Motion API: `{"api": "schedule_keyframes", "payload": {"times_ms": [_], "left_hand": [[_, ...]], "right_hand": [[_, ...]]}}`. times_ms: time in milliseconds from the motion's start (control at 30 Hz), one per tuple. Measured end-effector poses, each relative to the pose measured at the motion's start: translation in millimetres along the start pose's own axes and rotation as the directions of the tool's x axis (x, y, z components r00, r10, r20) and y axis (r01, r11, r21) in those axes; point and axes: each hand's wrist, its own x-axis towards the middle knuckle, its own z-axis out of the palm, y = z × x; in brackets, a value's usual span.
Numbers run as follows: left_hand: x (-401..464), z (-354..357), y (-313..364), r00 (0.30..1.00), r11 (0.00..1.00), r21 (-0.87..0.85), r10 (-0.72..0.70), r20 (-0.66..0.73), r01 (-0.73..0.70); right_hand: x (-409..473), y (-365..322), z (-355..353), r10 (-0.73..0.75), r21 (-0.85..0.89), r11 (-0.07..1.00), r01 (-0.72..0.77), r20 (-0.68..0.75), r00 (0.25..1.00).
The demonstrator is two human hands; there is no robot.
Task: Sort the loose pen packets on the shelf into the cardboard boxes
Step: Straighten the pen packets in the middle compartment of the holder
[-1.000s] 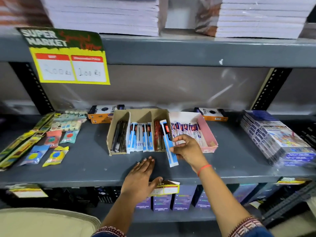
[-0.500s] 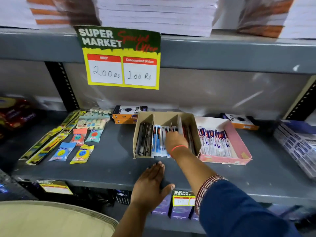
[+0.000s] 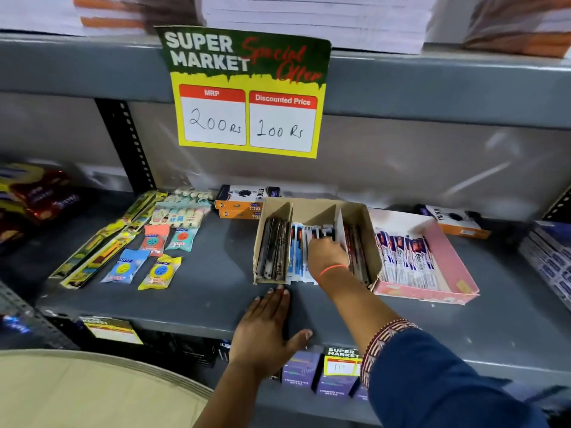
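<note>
1. Nearest the camera, low in the frame's centre, the left hand [image 3: 265, 329] lies flat on the front edge of the grey shelf [image 3: 200, 304], fingers together, thumb spread, holding nothing.
2. Just above it, the right hand [image 3: 326, 256], with a red thread at the wrist, reaches into the middle compartment of the brown cardboard box [image 3: 358, 220]; its fingers curl down among the blue-and-white pen packets [image 3: 296, 251] there, though I cannot tell if they grip one.
3. Dark pens fill the box's left compartment; red-and-dark ones fill the right.
4. Touching its right side, the pink box [image 3: 448, 257] holds white-and-blue packets.
5. Left of centre lie loose colourful packets [image 3: 160, 270].
6. Farther back, upper centre, hangs the price sign [image 3: 247, 94].
</note>
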Motion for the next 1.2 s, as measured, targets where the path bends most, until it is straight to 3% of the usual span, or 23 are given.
{"api": "schedule_keyframes", "payload": {"times_ms": [233, 367, 467, 600, 767, 867, 1067, 1200], "left_hand": [[0, -2, 0, 1.0, 1.0, -0.006, -0.003, -0.009, 0.003], [-1, -4, 1, 1.0, 1.0, -0.012, 0.001, -0.006, -0.001], [0, -4, 2, 1.0, 1.0, -0.017, 0.0, -0.007, 0.0], [-1, -5, 2, 1.0, 1.0, -0.01, 0.005, -0.009, -0.005], [-1, -6, 2, 1.0, 1.0, -0.002, 0.013, -0.015, -0.013], [-1, -6, 2, 1.0, 1.0, -0.008, 0.011, -0.011, -0.011], [-1, -6, 2, 1.0, 1.0, -0.008, 0.014, -0.018, -0.014], [-1, -6, 2, 0.999, 1.0, -0.01, 0.016, -0.031, -0.016]], "right_hand": [[0, 3, 11, -0.026, 0.029, 0.999, 0.025, 0.029, 0.999], [-1, 3, 12, -0.009, 0.056, 0.998, 0.012, -0.045, 0.999], [-1, -1, 17, -0.088, 0.049, 0.995, 0.091, -0.062, 0.994], [1, -4, 22, -0.036, 0.194, 0.981, 0.025, 0.054, 0.998], [3, -1, 16, 0.043, 0.357, 0.932, -0.07, 0.082, 0.996], [3, 0, 15, 0.065, 0.5, 0.861, -0.095, 0.077, 0.995], [3, 2, 10, 0.188, 0.766, 0.619, -0.177, 0.074, 0.979], [-2, 4, 11, 0.182, 0.626, 0.771, -0.117, -0.041, 0.982]]}}
